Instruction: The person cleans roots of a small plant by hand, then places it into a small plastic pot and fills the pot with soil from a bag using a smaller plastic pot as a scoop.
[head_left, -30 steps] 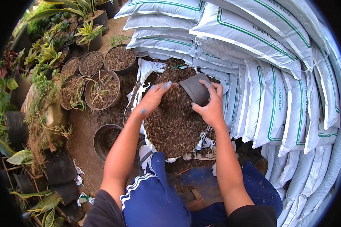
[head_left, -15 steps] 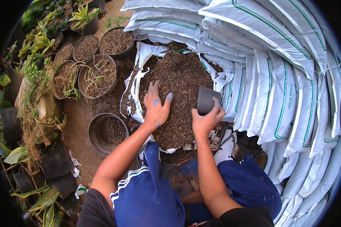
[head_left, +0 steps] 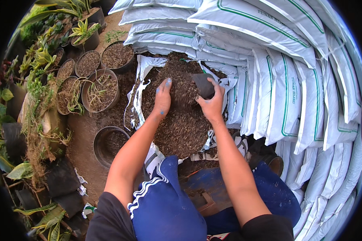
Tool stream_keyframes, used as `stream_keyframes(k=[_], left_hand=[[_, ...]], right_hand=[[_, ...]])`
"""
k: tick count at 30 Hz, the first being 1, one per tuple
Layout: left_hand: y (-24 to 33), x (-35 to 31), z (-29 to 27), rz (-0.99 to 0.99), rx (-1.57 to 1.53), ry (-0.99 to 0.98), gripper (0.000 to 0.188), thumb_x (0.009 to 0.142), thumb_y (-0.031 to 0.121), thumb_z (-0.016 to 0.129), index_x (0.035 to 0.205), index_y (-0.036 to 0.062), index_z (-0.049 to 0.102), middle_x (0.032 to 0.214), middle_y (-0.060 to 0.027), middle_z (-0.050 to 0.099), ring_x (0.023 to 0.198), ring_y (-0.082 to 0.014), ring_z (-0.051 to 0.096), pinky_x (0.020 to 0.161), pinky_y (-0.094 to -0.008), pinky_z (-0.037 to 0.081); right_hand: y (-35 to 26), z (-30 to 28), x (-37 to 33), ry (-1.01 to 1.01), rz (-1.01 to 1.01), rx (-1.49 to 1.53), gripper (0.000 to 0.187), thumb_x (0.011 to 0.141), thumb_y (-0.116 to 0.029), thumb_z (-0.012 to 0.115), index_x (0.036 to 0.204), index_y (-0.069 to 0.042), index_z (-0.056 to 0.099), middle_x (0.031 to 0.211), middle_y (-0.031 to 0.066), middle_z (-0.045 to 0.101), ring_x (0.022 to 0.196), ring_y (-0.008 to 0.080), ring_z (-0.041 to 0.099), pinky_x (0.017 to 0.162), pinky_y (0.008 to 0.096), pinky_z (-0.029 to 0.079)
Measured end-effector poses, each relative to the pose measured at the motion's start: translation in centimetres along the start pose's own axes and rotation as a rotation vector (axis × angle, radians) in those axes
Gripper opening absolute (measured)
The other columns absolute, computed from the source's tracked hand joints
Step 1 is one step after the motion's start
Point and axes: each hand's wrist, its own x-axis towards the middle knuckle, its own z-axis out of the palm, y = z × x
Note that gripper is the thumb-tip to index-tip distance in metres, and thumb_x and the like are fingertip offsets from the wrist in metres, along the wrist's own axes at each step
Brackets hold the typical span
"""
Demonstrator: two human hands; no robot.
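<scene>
My right hand (head_left: 213, 102) grips a small black plant pot (head_left: 205, 85), its thumb on the near side and its fingers round the far side. Tipped on its side, the pot has its mouth toward the left, over a heap of dark brown potting mix (head_left: 179, 132). Loose mix looks blurred between the pot and my left hand (head_left: 163, 96). That hand is open, on edge against the mix, fingers stretched and palm toward the pot. Blue smudges mark its fingertips and wrist. A torn white sack (head_left: 139, 96) surrounds the heap.
Stacked white sacks with green lines (head_left: 283, 90) wall off the right and far sides. To the left stand several mix-filled pots, one with a limp plant (head_left: 102, 90). A large black pot (head_left: 104, 146) sits by my left forearm. Leafy plants (head_left: 40, 96) line the left edge.
My right hand has carried the pot farther away and slightly left, tipping its mouth leftward. My left hand has moved away from me and turned from palm-down to on edge, fingers closer together.
</scene>
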Motion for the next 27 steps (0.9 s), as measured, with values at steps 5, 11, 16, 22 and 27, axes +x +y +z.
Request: stream_keyframes(k=[5,11,16,22,27], left_hand=[[7.3,-2.2,-0.2,0.05,0.106,-0.097,0.057,0.105,0.04,0.06,0.137,-0.0063,0.061,0.133,-0.0149,0.067,0.129,-0.0219,0.058,0.112,-0.0333,0.039],[9.8,-1.4,-3.0,0.054,0.493,-0.262,0.042,0.095,0.03,0.069,0.122,-0.001,0.071,0.121,-0.0167,0.072,0.117,-0.0262,0.067,0.104,-0.0365,0.048],[2.8,1.0,-4.3,0.091,0.737,-0.068,0.062,0.093,0.036,0.069,0.143,0.0022,0.057,0.154,-0.0242,0.049,0.145,-0.0381,0.045,0.12,-0.0431,0.035],[-1.0,3.1,-1.6,0.056,0.594,0.151,0.079,0.097,0.048,0.064,0.157,0.004,0.039,0.166,-0.0318,0.022,0.154,-0.0458,0.026,0.125,-0.0479,0.027],[-0.8,6.4,0.1,0.084,0.649,-0.024,0.085,0.096,0.053,0.063,0.16,0.0036,0.035,0.166,-0.0324,0.022,0.154,-0.0466,0.024,0.126,-0.0487,0.026]], right_hand=[[-5.7,-5.8,1.2,-0.128,-0.17,-0.015,0.082,0.06,-0.007,0.085,0.138,-0.017,0.059,0.137,0.0163,0.044,0.132,0.0393,0.049,0.111,0.0465,0.046],[-7.0,-8.5,-0.6,-0.082,-0.422,-0.101,0.078,0.057,-0.007,0.082,0.132,-0.019,0.064,0.145,0.0172,0.044,0.136,0.0394,0.048,0.113,0.0479,0.044],[-2.2,-5.1,-0.6,0.029,-0.205,-0.182,0.076,0.07,-0.008,0.088,0.14,-0.017,0.059,0.144,0.0203,0.04,0.135,0.0417,0.046,0.113,0.0486,0.042],[3.8,0.0,3.4,0.127,0.112,-0.189,0.076,0.073,-0.016,0.089,0.143,-0.013,0.058,0.139,0.0227,0.043,0.13,0.0425,0.047,0.112,0.0478,0.041],[4.7,3.1,7.8,0.053,0.038,-0.184,0.078,0.067,-0.02,0.088,0.14,-0.015,0.063,0.132,0.0223,0.051,0.128,0.0402,0.05,0.115,0.0452,0.04]])
